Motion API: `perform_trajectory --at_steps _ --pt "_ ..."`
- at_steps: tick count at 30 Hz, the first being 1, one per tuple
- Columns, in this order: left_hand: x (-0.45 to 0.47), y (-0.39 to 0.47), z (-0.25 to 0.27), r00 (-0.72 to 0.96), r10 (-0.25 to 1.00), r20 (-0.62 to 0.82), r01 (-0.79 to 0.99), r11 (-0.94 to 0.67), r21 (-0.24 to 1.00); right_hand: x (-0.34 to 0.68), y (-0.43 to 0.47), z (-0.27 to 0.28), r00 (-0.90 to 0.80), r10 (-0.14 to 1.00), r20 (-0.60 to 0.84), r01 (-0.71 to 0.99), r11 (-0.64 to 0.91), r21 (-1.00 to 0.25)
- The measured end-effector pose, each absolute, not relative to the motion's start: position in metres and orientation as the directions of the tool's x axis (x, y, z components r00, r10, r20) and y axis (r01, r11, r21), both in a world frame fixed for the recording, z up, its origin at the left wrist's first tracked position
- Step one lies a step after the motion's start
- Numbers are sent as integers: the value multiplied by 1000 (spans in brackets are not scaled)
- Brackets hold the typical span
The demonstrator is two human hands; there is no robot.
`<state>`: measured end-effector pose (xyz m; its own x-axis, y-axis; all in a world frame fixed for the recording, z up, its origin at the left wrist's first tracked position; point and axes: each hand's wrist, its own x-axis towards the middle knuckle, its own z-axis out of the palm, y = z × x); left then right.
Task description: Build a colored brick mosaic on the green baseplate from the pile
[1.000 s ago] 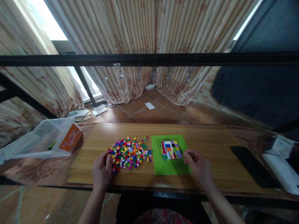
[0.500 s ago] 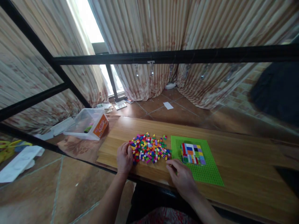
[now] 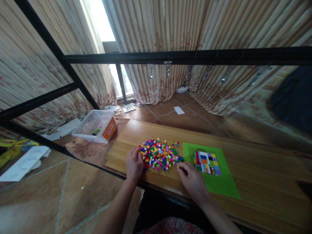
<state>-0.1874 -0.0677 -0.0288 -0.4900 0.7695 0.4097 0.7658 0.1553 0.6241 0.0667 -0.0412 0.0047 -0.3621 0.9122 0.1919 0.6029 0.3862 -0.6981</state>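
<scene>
A loose pile of small colourful building bricks (image 3: pixel 159 154) lies on the wooden table. At its left edge rests my left hand (image 3: pixel 135 163), its fingers curled against the bricks; what they hold, if anything, is hidden. My right hand (image 3: pixel 191 177) is at the lower right edge of the pile, with thumb and forefinger closed at a small yellow brick (image 3: pixel 177 166). Just beyond that hand lies a green studded baseplate (image 3: pixel 225 180). On it sits a low rectangular block built of multicoloured bricks (image 3: pixel 207 162).
A clear plastic box (image 3: pixel 94 126) with an orange label stands left of the wooden table (image 3: pixel 263 172), a few bricks inside. A black metal rail (image 3: pixel 180 58) with hanging clips crosses beyond the table. Striped curtains (image 3: pixel 156 29) hang behind. White packaging (image 3: pixel 26 162) lies on the tiled floor.
The view has shifted slightly, so everything sits a little further right. My right fingertips have moved in to the yellow brick at the pile's edge. My left hand stays at the left side.
</scene>
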Motion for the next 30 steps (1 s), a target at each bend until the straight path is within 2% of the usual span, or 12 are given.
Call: perform_trajectory --at_steps 9,17,22,27,30 --pt "-186 -69 -27 -484 775 407 770 156 618 58 -21 -1 -399 907 134 740 405 -536" --pt "-187 -68 -29 -486 766 420 768 145 624 51 -22 -3 -440 881 175 734 465 -495" --pt "-187 -68 -26 -501 764 407 757 158 635 50 -23 -2 -409 885 222 691 459 -558" --pt "-186 -68 -24 -506 766 398 747 158 646 54 -30 2 -328 933 145 657 336 -675" --pt "-186 -70 -24 -532 758 378 710 155 687 57 -32 1 -354 923 149 644 356 -677"
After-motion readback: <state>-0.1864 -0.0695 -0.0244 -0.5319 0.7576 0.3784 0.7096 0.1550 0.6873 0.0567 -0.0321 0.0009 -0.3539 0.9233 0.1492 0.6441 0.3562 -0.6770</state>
